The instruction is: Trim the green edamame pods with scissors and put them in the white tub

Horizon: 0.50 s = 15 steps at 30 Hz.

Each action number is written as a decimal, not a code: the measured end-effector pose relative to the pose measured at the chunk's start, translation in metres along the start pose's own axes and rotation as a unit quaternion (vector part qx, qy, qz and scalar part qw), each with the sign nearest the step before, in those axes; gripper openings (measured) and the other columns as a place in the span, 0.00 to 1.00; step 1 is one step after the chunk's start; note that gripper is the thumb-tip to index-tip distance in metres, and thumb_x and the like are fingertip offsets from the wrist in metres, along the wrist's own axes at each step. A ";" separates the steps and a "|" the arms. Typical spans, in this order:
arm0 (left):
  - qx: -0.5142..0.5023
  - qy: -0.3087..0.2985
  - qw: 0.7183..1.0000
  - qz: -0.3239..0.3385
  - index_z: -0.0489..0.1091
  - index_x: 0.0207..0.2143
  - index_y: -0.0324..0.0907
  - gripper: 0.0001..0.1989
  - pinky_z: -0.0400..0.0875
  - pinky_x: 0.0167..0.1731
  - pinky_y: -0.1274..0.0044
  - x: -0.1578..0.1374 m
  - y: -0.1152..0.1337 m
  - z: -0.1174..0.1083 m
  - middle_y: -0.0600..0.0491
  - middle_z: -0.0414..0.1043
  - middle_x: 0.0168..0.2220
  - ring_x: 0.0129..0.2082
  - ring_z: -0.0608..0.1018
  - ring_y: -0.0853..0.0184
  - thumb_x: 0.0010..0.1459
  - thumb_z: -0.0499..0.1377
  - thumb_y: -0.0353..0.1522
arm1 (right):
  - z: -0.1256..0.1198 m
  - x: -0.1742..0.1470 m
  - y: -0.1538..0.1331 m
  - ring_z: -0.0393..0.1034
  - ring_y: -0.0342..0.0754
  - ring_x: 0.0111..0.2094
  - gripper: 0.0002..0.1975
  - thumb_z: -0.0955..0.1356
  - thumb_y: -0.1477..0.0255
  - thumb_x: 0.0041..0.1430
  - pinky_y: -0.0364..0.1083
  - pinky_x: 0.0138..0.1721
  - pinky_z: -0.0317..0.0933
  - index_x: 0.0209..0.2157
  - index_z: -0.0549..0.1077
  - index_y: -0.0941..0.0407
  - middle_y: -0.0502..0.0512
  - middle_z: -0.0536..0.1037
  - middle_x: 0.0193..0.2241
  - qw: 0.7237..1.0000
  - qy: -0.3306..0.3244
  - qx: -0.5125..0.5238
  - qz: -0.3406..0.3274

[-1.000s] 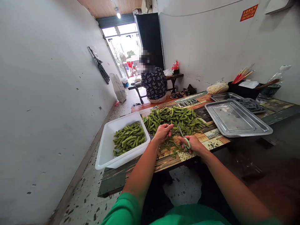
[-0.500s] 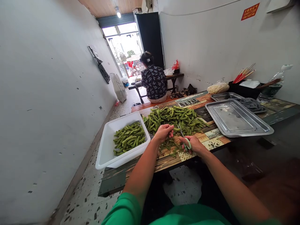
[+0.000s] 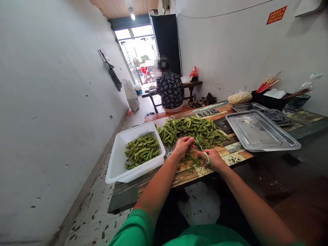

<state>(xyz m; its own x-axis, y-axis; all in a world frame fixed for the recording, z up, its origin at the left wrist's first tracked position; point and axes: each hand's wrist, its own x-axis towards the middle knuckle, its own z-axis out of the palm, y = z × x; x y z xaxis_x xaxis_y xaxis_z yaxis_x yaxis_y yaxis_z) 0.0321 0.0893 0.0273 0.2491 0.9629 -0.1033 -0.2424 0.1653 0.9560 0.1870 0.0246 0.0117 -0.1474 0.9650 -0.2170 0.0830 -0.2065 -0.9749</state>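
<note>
My right hand [image 3: 212, 160] is closed around the pale green handles of a pair of scissors [image 3: 207, 158], its blades pointing up and away from me. Close to the blade tips, my left hand [image 3: 185, 146] pinches a green soybean pod, mostly hidden by the fingers. Just beyond both hands lies a heap of soybean pods [image 3: 191, 129] on the patterned table [image 3: 183, 177]. Small green trimmings [image 3: 191, 163] are scattered beneath my hands. To the left, a white plastic tub [image 3: 116, 160] holds a pile of pods [image 3: 143, 150].
A metal tray [image 3: 263, 131] lies to the right, beside a grey cloth [image 3: 275, 115]. Behind stand a black box of skewers [image 3: 266, 97] and a plastic bottle [image 3: 298, 99]. A person [image 3: 170, 90] sits ahead at another table. A wall [image 3: 51, 119] runs along the left.
My left hand has shifted slightly right, closer to the scissors. The pod it holds now shows less, and the scissor blades look closer together. The view has moved slightly.
</note>
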 end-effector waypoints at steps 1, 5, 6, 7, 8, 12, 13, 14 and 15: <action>0.002 0.008 1.000 0.003 0.67 0.28 0.36 0.15 0.61 0.18 0.84 0.000 0.000 0.000 0.55 0.71 0.23 0.19 0.73 0.76 0.47 0.66 0.38 | 0.000 0.000 0.001 0.59 0.38 0.10 0.22 0.72 0.53 0.45 0.38 0.10 0.48 0.21 0.65 0.56 0.44 0.66 0.10 1.000 -0.002 0.006 -0.008; 0.075 0.009 0.997 0.021 0.67 0.29 0.37 0.13 0.58 0.17 0.83 -0.002 0.004 0.000 0.57 0.68 0.19 0.17 0.71 0.75 0.51 0.63 0.39 | 0.001 0.000 0.001 0.59 0.38 0.10 0.22 0.72 0.53 0.44 0.37 0.10 0.48 0.21 0.65 0.56 0.44 0.67 0.10 1.000 0.001 0.000 -0.012; 0.110 0.004 0.994 0.026 0.69 0.30 0.37 0.13 0.56 0.17 0.83 -0.004 0.005 0.000 0.58 0.66 0.17 0.15 0.68 0.76 0.52 0.62 0.39 | 0.001 -0.001 -0.001 0.60 0.38 0.11 0.22 0.72 0.52 0.44 0.37 0.09 0.48 0.22 0.66 0.56 0.44 0.68 0.11 1.000 0.004 -0.006 -0.005; 0.144 -0.001 0.989 0.030 0.70 0.31 0.36 0.13 0.54 0.16 0.83 -0.005 0.007 0.000 0.59 0.63 0.15 0.14 0.65 0.76 0.53 0.61 0.39 | 0.001 -0.001 -0.003 0.62 0.39 0.11 0.22 0.73 0.52 0.43 0.37 0.09 0.48 0.23 0.67 0.56 0.45 0.68 0.12 1.000 0.004 -0.011 0.004; 0.173 -0.005 0.984 0.034 0.71 0.32 0.36 0.14 0.51 0.16 0.82 -0.006 0.007 -0.001 0.60 0.61 0.13 0.13 0.62 0.77 0.54 0.60 0.39 | 0.001 -0.002 -0.004 0.63 0.40 0.12 0.22 0.73 0.52 0.43 0.37 0.08 0.48 0.24 0.67 0.56 0.45 0.69 0.13 1.000 0.001 -0.014 0.011; 0.231 -0.009 0.972 0.044 0.70 0.25 0.36 0.17 0.46 0.16 0.81 -0.007 0.007 -0.002 0.61 0.57 0.12 0.13 0.54 0.78 0.54 0.58 0.43 | 0.000 -0.003 -0.007 0.62 0.39 0.12 0.22 0.73 0.52 0.44 0.37 0.07 0.49 0.24 0.68 0.57 0.46 0.70 0.15 1.000 -0.013 -0.016 0.013; 0.235 -0.002 0.971 0.046 0.69 0.23 0.36 0.19 0.45 0.16 0.80 -0.006 0.006 -0.003 0.61 0.56 0.12 0.13 0.54 0.78 0.54 0.58 0.44 | 0.000 -0.003 -0.006 0.62 0.39 0.12 0.22 0.73 0.52 0.44 0.37 0.07 0.49 0.24 0.68 0.57 0.46 0.70 0.15 1.000 -0.013 -0.018 0.009; 0.237 0.012 0.970 0.049 0.67 0.22 0.37 0.19 0.45 0.16 0.80 -0.005 0.005 -0.004 0.60 0.56 0.12 0.13 0.54 0.78 0.54 0.58 0.45 | -0.001 -0.003 -0.006 0.63 0.39 0.12 0.22 0.73 0.52 0.44 0.37 0.07 0.50 0.24 0.68 0.57 0.46 0.70 0.15 1.000 -0.013 -0.018 0.006; 0.235 0.029 0.970 0.054 0.66 0.21 0.38 0.20 0.45 0.16 0.80 -0.004 0.003 -0.005 0.60 0.56 0.13 0.13 0.54 0.78 0.53 0.58 0.45 | -0.001 -0.002 -0.005 0.63 0.39 0.12 0.22 0.73 0.52 0.44 0.37 0.08 0.50 0.24 0.68 0.57 0.46 0.70 0.15 1.000 -0.011 -0.018 0.005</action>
<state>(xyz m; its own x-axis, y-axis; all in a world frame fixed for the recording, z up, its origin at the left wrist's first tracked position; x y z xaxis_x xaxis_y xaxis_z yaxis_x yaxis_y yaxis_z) 0.0259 0.0867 0.0298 0.1890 0.9820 0.0017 0.1946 -0.0392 0.9801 0.1875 0.0234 0.0174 -0.1689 0.9590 -0.2276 0.1200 -0.2092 -0.9705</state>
